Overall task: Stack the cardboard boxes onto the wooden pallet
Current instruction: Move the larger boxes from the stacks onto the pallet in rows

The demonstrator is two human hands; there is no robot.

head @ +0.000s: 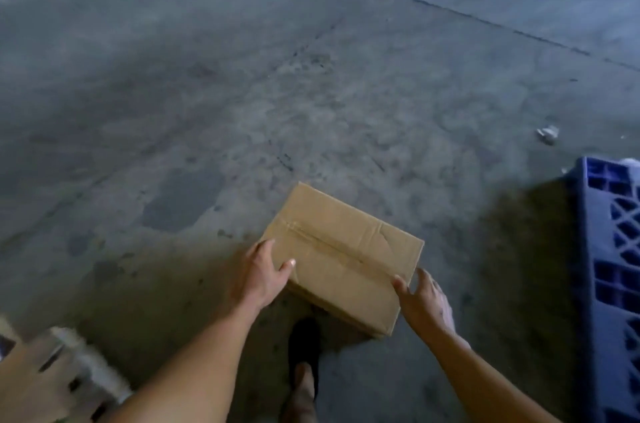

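Mid-carry by the look of it: cardboard box (343, 256) clamped between both hands, low over the concrete floor (277, 76), just ahead of a foot (304, 363), apparently lifted clear (shadow underneath, floor contact not fully ruled out). Left hand (259, 275) gripping the near-left edge, thumb (289, 264) on the top face, fingers down the side. Right hand (424, 301) gripping the near-right corner, thumb on top, fingers along the side wall. To do this well: squeeze inward from both sides, hook fingers under the bottom edge if heavy, hold level, swing toward the wooden pallet (52, 374) at lower left (blurred, only a corner in view), set down flat and square to the boards. Ignore the blue plastic pallet (613, 284) on the right. Look of the box: plain brown corrugated, flaps closed, taped seam along the middle of the top, creases and a curved dent toward the far-right end, corners slightly soft. No print visible.
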